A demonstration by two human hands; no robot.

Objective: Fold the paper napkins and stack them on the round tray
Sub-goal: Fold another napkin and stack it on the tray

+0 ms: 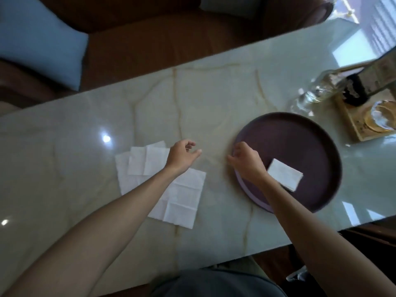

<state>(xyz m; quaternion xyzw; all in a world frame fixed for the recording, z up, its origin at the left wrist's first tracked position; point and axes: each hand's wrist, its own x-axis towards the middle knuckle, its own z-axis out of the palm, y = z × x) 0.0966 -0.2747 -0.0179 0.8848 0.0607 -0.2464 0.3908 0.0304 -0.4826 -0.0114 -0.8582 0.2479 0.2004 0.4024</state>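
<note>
A round dark purple tray point(304, 133) sits on the marble table at the right. One folded white napkin point(286, 174) lies inside it, near its front left. My right hand point(246, 162) hovers over the tray's left rim, fingers loosely curled, holding nothing. Unfolded white napkins point(182, 200) lie overlapping on the table to the left, with a smaller one point(145, 160) on top at the back. My left hand point(182, 156) is above their right edge, fingers apart and empty; my forearm covers part of the pile.
A clear glass bottle point(319, 91) lies or leans behind the tray. A wooden tray point(351, 125) with a dark jar and a glass stands at the far right. Brown sofa with a blue cushion point(42, 43) runs behind the table.
</note>
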